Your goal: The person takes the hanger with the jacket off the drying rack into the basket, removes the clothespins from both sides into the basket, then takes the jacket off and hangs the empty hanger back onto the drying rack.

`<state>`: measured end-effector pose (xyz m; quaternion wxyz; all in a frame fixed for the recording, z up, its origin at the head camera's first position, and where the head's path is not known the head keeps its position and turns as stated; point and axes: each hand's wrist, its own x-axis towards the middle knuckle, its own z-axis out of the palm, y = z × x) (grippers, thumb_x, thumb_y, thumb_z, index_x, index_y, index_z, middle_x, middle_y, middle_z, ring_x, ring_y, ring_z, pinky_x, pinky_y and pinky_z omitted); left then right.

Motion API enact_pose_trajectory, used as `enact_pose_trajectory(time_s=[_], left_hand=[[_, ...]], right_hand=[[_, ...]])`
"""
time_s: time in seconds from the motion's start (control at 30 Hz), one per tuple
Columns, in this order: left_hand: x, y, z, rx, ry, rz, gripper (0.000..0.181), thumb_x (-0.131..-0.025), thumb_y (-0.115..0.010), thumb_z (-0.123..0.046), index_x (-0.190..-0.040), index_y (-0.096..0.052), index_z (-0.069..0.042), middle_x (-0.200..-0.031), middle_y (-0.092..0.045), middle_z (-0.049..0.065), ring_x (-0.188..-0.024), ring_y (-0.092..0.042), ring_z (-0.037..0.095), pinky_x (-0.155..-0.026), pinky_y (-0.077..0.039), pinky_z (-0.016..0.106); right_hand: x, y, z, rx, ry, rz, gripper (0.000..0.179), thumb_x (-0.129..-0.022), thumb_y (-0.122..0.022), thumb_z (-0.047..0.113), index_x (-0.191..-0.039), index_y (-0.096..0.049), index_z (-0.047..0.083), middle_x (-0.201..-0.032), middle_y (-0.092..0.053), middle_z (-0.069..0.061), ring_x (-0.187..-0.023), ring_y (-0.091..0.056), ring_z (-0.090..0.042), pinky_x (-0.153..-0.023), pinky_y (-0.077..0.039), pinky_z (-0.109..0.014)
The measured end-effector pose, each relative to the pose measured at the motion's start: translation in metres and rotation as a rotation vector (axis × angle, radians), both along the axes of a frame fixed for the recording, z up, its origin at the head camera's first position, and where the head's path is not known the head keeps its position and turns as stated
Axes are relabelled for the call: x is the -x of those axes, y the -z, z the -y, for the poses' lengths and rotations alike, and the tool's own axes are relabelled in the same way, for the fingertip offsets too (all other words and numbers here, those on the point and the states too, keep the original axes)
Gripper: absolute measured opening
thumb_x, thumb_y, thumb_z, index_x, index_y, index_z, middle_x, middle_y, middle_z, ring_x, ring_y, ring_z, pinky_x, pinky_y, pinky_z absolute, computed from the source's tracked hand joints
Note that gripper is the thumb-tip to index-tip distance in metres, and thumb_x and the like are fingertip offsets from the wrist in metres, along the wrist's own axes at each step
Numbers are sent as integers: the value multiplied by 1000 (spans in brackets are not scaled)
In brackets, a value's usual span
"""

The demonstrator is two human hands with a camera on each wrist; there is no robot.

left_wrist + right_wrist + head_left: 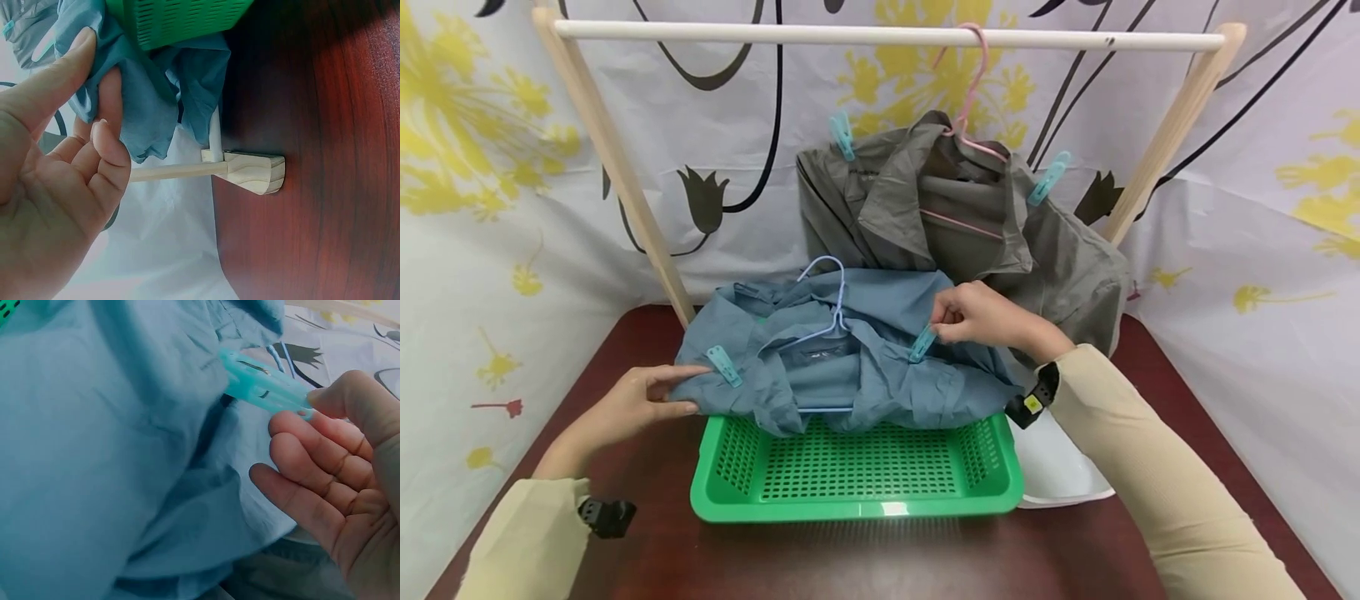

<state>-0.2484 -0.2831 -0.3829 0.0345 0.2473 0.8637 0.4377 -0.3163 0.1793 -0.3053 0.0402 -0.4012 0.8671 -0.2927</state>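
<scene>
A blue shirt lies spread over the back of a green basket, with a light-blue hanger inside its collar. At the shirt's right shoulder my right hand pinches a turquoise clothespin between thumb and fingers. The right wrist view shows that clothespin with its front end at the cloth. A second clothespin sits on the left shoulder. My left hand holds the shirt's left edge; in the left wrist view the fabric is pinched between thumb and fingers.
Behind, a grey shirt hangs on a pink hanger from the white bar of a wooden-legged rack, with turquoise clothespins at its shoulders. A white tub stands right of the basket. All stand on a dark red table.
</scene>
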Motion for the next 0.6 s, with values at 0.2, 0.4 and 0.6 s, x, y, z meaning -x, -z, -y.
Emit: enact_pose_trajectory(time_s=[0.2,0.4,0.6], left_hand=[[0,1,0,18,-4,-15,45,-80,-69,-5,-123,-56,1,-100,-59,14,-62,-54,10,-55,-46,24],[0,1,0,12,3,-3,45,-81,-69,-6,-123,-55,3,-110,-57,21,-73,-59,11,-61,-50,24],[-1,1,0,29,-8,-21,44,-82,-68,-6,-123,-55,3,-115,-54,23,-77,-60,8,-63,-51,24]], right_hand=[[-5,-6,-15,42,53,-49,8,-85,-61,5,-80,-65,9,-72,-62,5,-63,-55,-10,-59,-46,-26],[-15,-9,-33,21,97,-59,4,-85,-61,7,-82,-65,8,-74,-62,5,-64,-55,-9,-61,-46,-26],[-27,-10,-48,-29,141,-69,3,-83,-63,10,-85,-65,8,-73,-62,7,-65,-57,-7,-60,-48,-25]])
